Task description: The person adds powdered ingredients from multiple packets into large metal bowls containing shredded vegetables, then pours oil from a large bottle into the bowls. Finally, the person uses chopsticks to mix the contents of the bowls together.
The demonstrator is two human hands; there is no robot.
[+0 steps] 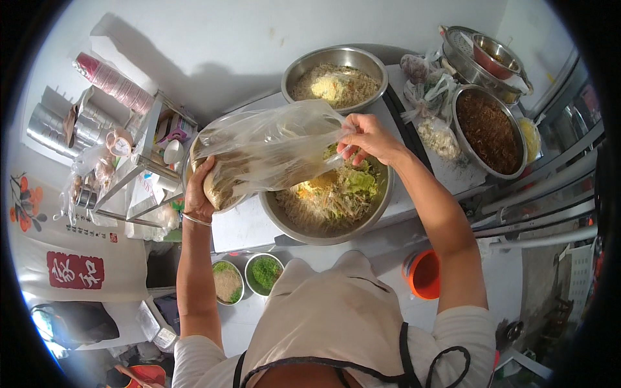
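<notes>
A large clear plastic bag (271, 145) with brownish contents stretches sideways between my hands. My left hand (201, 186) grips its full, bulging end. Fingers of my right hand (366, 138) pinch the gathered, loose end. Under the bag's right part stands a big steel bowl (315, 237) of shredded pale food, with yellow powder and green cabbage-like leaves (361, 186) on top; the bag hides its far left side. Another steel basin (213, 211) shows only partly beneath my left hand and the bag. Farther back, a steel bowl (288, 80) holds a similar pale mix topped with yellow powder.
At right, a steel basin (521, 160) of dark brown shreds stands beside tied plastic bags (439, 138). A metal rack (155, 165) borders the left. Two bowls of chopped greens (266, 272) sit lower, near an orange bucket (422, 275).
</notes>
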